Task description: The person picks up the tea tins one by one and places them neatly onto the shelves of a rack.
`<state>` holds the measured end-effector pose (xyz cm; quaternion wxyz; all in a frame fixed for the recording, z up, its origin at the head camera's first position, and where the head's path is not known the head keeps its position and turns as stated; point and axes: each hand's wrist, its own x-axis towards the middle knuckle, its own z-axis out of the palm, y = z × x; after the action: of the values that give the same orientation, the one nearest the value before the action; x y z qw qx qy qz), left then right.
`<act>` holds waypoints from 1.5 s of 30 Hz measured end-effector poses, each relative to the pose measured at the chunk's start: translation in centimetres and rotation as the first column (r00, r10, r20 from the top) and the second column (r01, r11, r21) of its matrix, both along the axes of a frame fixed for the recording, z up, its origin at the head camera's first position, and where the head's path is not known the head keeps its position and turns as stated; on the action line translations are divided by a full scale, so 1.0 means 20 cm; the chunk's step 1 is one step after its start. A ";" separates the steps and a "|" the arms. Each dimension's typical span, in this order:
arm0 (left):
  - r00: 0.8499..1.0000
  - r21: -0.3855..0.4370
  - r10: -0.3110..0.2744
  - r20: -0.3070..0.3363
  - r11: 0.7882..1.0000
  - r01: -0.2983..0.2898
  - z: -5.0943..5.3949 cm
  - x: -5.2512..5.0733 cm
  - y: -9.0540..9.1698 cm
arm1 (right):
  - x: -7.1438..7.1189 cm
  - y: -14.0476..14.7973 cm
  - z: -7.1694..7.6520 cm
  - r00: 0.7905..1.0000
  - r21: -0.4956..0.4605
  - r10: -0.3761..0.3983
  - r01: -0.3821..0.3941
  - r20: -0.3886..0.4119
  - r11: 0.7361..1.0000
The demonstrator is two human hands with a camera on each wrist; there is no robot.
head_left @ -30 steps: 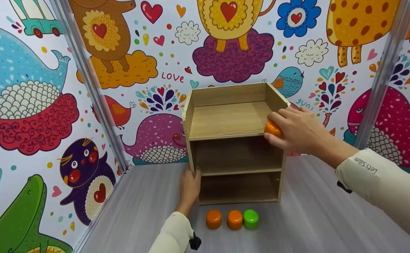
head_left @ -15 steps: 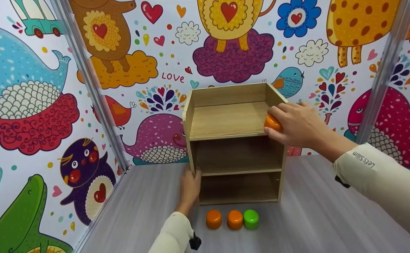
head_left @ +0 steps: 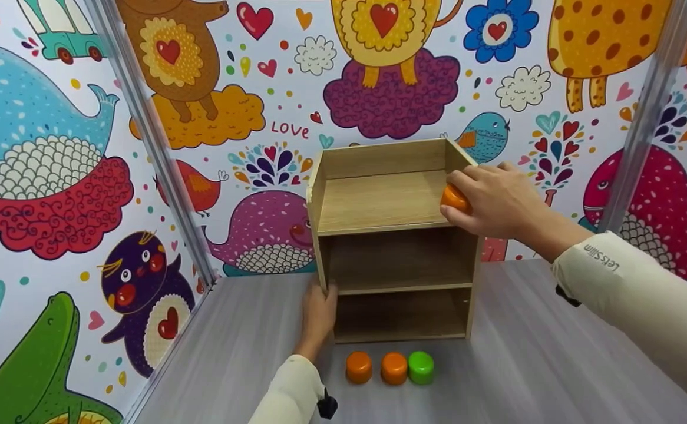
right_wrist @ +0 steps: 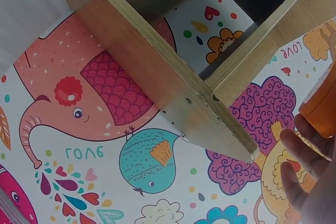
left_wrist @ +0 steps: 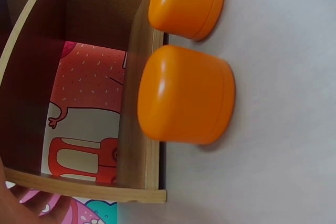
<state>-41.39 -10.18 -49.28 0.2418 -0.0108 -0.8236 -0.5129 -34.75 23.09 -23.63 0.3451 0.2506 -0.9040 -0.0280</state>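
In the head view my left hand [head_left: 319, 315] grips the lower left side panel of a small wooden shelf unit [head_left: 402, 289]. Its fingers [left_wrist: 55, 209] show beyond the panel edge in the left wrist view. My right hand [head_left: 499, 200], near the unit's top right side, holds an orange squat rounded cylinder [head_left: 455, 199] between thumb and fingers, over the right end of the top board. The right wrist view shows part of that orange cylinder [right_wrist: 320, 111] with a pale end face. Two like orange cylinders [head_left: 358, 367] and a green cylinder [head_left: 421, 367] stand before the unit.
The unit stands on a grey table [head_left: 249, 347] and has an upper tray-like level [head_left: 379, 200] with two compartments below. Behind it is a wall [head_left: 296, 94] printed with cartoon animals. A metal post [head_left: 155, 141] marks the left corner.
My right hand, with the orange cylinder, has moved slightly up and to the left over the top board. The left hand and the cylinders on the table have stayed put.
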 end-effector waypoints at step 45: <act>1.000 -0.014 0.011 -0.024 1.000 -0.011 0.00 -0.01 0.00 | -0.13 -0.03 0.00 0.997 -0.030 0.006 -0.003 0.082 1.000</act>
<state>-41.62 -10.10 -49.31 0.2543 -0.0142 -0.8243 -0.5056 -37.36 22.51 -23.72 0.3114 0.2484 -0.9173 -0.0032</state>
